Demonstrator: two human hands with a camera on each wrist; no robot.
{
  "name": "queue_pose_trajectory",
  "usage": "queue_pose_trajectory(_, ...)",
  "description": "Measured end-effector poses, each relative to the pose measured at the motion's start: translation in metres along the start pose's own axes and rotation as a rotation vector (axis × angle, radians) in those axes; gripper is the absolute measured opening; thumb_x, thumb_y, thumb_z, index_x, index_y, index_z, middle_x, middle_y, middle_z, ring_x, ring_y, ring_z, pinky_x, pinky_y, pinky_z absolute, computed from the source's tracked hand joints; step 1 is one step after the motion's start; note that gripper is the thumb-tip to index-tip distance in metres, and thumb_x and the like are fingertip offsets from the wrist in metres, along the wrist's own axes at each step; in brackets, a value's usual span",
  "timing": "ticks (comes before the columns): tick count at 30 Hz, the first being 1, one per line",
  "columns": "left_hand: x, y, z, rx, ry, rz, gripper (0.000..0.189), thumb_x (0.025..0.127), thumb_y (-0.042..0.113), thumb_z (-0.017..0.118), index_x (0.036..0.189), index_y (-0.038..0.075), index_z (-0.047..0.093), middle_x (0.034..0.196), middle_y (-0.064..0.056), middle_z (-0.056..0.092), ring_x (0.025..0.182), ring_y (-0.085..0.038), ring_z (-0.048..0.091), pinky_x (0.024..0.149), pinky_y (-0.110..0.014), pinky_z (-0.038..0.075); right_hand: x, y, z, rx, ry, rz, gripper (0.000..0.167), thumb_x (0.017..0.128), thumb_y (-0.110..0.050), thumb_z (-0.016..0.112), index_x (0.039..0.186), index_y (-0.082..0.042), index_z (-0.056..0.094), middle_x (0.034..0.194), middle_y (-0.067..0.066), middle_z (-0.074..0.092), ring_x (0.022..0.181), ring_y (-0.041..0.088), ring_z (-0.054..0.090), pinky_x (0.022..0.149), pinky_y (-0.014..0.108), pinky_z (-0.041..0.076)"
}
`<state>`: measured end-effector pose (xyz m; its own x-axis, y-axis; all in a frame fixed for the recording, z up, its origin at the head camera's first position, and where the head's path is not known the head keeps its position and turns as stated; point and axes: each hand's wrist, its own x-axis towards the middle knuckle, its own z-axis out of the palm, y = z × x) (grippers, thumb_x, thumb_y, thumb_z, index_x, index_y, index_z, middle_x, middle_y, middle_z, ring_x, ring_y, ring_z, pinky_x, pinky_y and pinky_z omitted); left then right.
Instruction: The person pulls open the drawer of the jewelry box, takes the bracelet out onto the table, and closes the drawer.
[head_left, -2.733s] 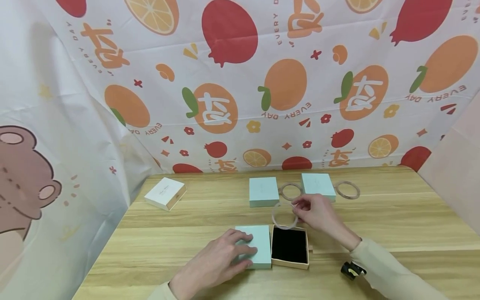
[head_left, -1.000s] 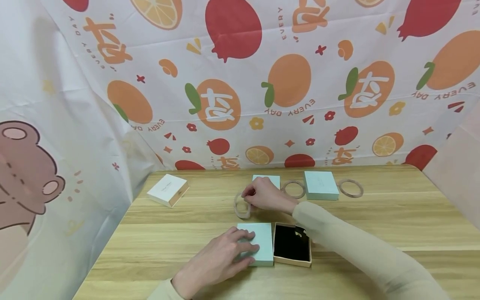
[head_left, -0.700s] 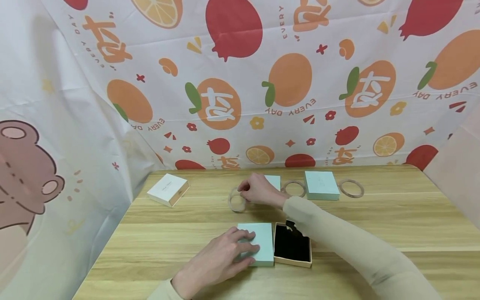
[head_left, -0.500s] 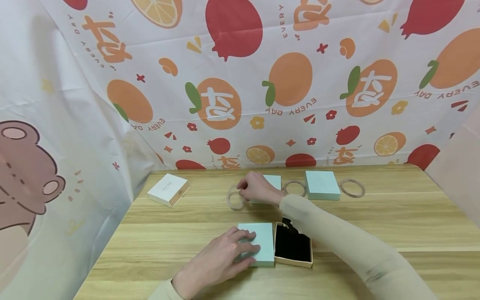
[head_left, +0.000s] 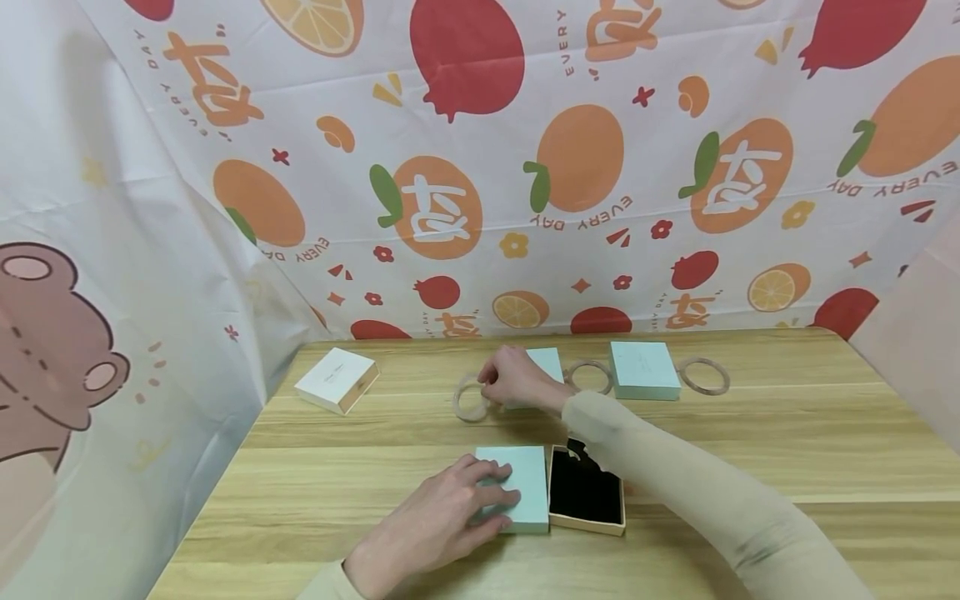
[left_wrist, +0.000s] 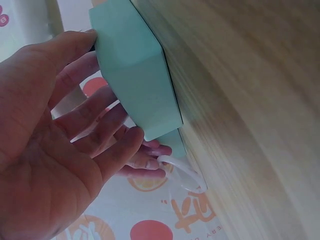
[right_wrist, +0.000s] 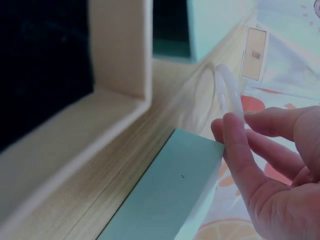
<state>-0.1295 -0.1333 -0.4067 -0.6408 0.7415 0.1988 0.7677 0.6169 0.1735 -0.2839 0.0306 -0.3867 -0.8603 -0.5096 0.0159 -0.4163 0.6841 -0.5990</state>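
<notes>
In the head view my right hand (head_left: 519,379) is at the back of the table, left of a mint box (head_left: 546,364) that it partly covers. Its thumb and fingers pinch the rim of a pale translucent bangle (right_wrist: 231,90), whose ring is close over the wood. My left hand (head_left: 435,517) rests its spread, loosely bent fingers on a mint box sleeve (head_left: 528,471) near the front. In the left wrist view, thumb and little finger touch the sleeve's edges (left_wrist: 140,75). Beside the sleeve's right end lies its pulled-out drawer (head_left: 587,525), lined in black.
Further right stand another mint box (head_left: 643,371) and two more bangles, one between the boxes (head_left: 589,363) and one at the right (head_left: 703,392). A white box (head_left: 333,377) sits at the back left. Behind the table hangs a fruit-print cloth (head_left: 337,208).
My right hand has carried the bangle from above the drawer leftward to beside the back mint box, and lowered it there. During the last half second it barely moves. My left hand stays on the sleeve.
</notes>
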Motion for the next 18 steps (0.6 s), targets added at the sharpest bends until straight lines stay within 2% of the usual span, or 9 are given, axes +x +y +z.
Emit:
queue_pose_trajectory(8,0.0,0.0,0.0,-0.011,-0.005,-0.003,0.025,0.099,0.032,0.068,0.12,0.022,0.077,0.131,-0.001,0.069,0.115,-0.017,0.062,0.095,-0.032,0.056,0.005,-0.003,-0.003,-0.023,-0.044,-0.017,0.029,0.084,-0.005,0.073,0.113,0.0,0.077,0.079,0.001,0.073,0.063,0.007,0.053,0.066,0.021,0.047)
queue_pose_trajectory(11,0.0,0.0,-0.001,-0.012,-0.012,-0.006,0.026,0.099,0.033,0.067,0.121,0.022,0.077,0.131,-0.001,0.069,0.116,-0.017,0.062,0.095,-0.032,0.056,0.009,-0.004,-0.003,-0.053,-0.06,-0.034,0.026,0.082,-0.002,0.072,0.107,0.0,0.079,0.07,-0.002,0.068,0.058,0.006,0.047,0.064,0.02,0.045)
queue_pose_trajectory(13,0.0,0.0,-0.001,-0.013,-0.014,-0.008,0.026,0.099,0.033,0.067,0.121,0.022,0.076,0.131,-0.001,0.069,0.116,-0.017,0.061,0.095,-0.033,0.056,0.011,-0.005,-0.002,-0.066,-0.067,-0.034,0.017,0.081,-0.001,0.072,0.096,-0.001,0.081,0.064,-0.005,0.063,0.054,0.005,0.043,0.059,0.019,0.043)
queue_pose_trajectory(15,0.0,0.0,0.0,-0.011,-0.011,-0.008,0.026,0.099,0.033,0.068,0.121,0.022,0.077,0.131,-0.001,0.069,0.115,-0.017,0.061,0.095,-0.032,0.056,0.013,-0.006,-0.001,-0.077,-0.076,-0.02,0.007,0.081,-0.001,0.073,0.078,-0.005,0.078,0.056,-0.007,0.055,0.049,0.005,0.039,0.052,0.018,0.038)
queue_pose_trajectory(18,0.0,0.0,0.0,-0.001,-0.002,-0.003,0.026,0.099,0.033,0.068,0.12,0.022,0.077,0.131,-0.002,0.069,0.115,-0.017,0.061,0.095,-0.032,0.056,0.014,-0.008,0.001,-0.1,-0.096,0.008,0.037,0.082,-0.001,0.075,0.053,-0.012,0.056,0.048,-0.009,0.036,0.045,0.005,0.027,0.044,0.02,0.026)
